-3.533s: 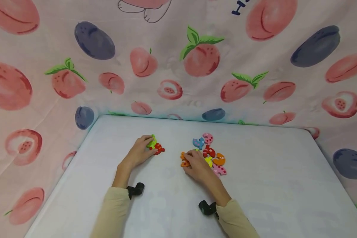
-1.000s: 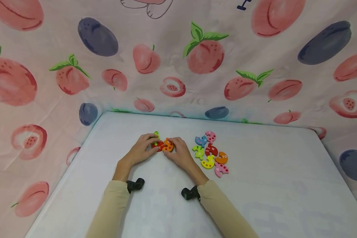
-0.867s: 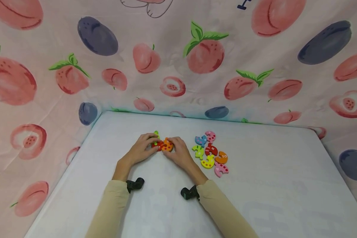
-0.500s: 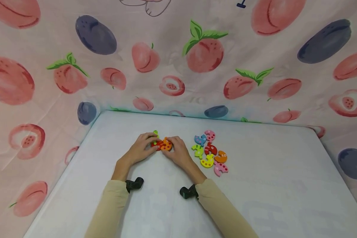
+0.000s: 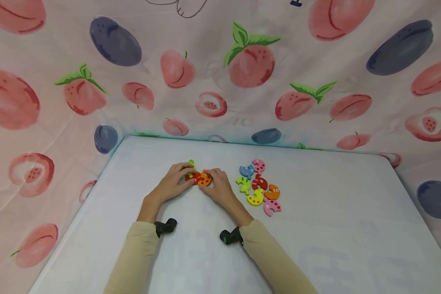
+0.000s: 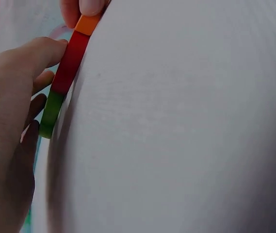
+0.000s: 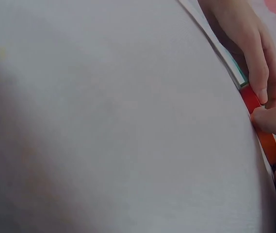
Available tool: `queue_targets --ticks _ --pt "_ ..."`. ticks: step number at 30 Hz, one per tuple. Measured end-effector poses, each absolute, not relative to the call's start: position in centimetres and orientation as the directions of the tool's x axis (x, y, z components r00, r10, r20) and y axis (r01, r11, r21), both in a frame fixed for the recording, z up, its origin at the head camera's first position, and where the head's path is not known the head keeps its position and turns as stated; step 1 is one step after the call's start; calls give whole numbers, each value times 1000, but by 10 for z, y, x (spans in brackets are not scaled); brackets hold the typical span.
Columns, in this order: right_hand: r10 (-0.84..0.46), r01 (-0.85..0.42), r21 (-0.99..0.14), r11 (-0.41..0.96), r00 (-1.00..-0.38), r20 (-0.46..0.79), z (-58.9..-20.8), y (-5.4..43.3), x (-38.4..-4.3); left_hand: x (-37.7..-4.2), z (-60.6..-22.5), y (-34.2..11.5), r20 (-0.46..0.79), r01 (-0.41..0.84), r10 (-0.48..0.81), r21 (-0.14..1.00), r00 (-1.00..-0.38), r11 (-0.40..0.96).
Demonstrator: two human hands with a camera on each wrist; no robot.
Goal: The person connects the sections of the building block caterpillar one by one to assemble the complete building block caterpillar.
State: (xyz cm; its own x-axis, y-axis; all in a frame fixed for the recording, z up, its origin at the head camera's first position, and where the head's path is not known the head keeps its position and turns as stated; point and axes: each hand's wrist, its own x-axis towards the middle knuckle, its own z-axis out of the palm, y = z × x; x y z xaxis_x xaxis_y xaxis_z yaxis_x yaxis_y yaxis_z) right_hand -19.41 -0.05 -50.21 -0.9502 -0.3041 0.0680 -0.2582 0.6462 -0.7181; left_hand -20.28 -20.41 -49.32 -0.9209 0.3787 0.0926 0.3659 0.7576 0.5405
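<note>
In the head view my left hand (image 5: 172,181) holds a red puzzle piece (image 5: 194,178), thumb at its near edge and fingers over its far side. A green puzzle piece (image 5: 192,163) joins it at the far side, partly hidden by those fingers. My right hand (image 5: 220,188) pinches an orange spotted puzzle piece (image 5: 205,178) between thumb and fingers, right against the red one. Seen edge-on in the left wrist view, the green (image 6: 52,114), red (image 6: 71,63) and orange (image 6: 86,24) pieces form a row low on the table. The right wrist view shows my right thumb (image 7: 268,119) at the red-orange join.
To the right of my hands lies a loose cluster of puzzle pieces: blue (image 5: 246,171), pink (image 5: 259,165), green (image 5: 243,185), red (image 5: 259,183), orange (image 5: 272,192), yellow (image 5: 255,197) and another pink (image 5: 271,207). The white table (image 5: 334,228) meets a fruit-printed cloth (image 5: 220,73) behind.
My right hand has carried the orange piece left from the cluster to the red piece. Over the last second both hands stay almost still there.
</note>
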Motion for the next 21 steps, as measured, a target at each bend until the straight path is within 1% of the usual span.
queue_targets --ticks 6,10,13,17,21 --pt "-317 -212 -734 645 -948 -5 -500 4 -186 -199 -479 -194 53 331 354 504 -934 798" --pt "-334 -176 -771 612 -941 -50 -496 16 -174 -197 -476 -183 53 285 299 489 -953 824" --pt "-348 -170 -788 592 -935 -60 -493 29 -167 -196 -477 -174 54 235 239 483 -969 843" --pt "-354 -171 -783 598 -933 -66 -490 47 -157 -196 -477 -164 66 189 179 458 -982 869" --pt "-317 -154 -807 570 -948 -42 -485 62 -144 -194 -476 -158 69 166 152 439 -986 883"
